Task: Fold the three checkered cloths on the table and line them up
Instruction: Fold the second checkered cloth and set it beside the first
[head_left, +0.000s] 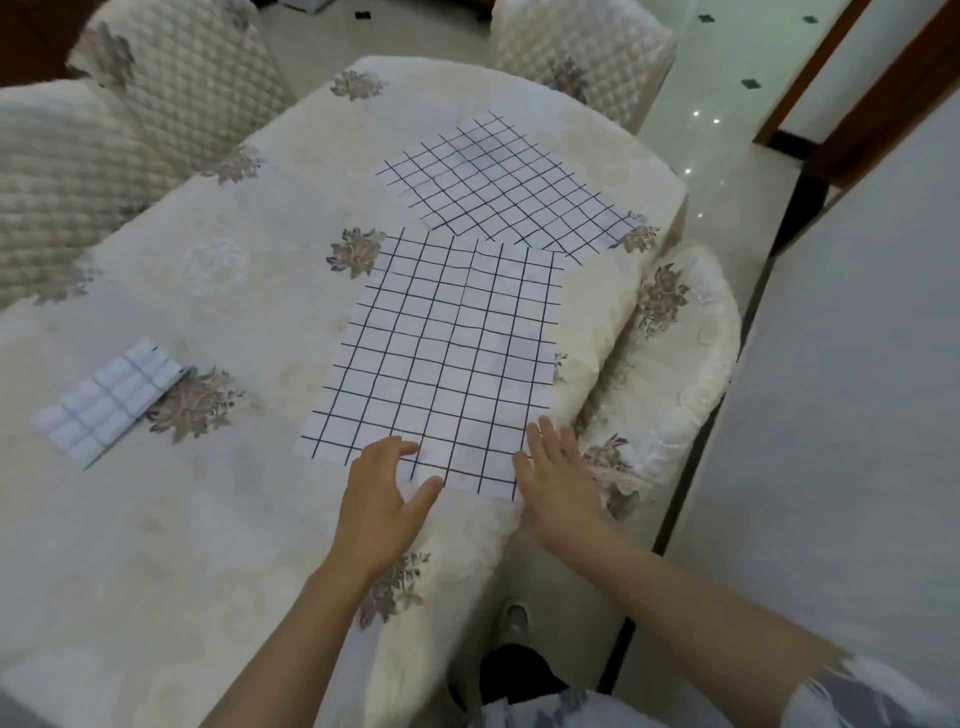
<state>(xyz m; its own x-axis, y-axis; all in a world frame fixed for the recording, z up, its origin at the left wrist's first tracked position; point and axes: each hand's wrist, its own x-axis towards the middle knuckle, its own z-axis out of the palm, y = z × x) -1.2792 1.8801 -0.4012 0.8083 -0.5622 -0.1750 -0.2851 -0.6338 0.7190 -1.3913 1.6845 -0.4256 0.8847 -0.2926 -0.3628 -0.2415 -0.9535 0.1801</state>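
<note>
A white cloth with a black grid, the near cloth (447, 358), lies flat and unfolded near the table's right edge. Beyond it a second checkered cloth (504, 182) lies flat and turned at an angle, its corner meeting the near cloth's far edge. A third cloth, the folded cloth (106, 402), sits as a small rectangle at the left. My left hand (382, 493) hovers at the near cloth's front edge, fingers spread. My right hand (558, 480) is flat at the cloth's front right corner, fingers apart. Neither hand holds anything.
The table (208, 545) carries a cream cloth with flower motifs. Quilted chairs stand at the far left (62, 171), the far end (576, 47) and along the right side (675, 374). A glossy floor and a wall lie to the right.
</note>
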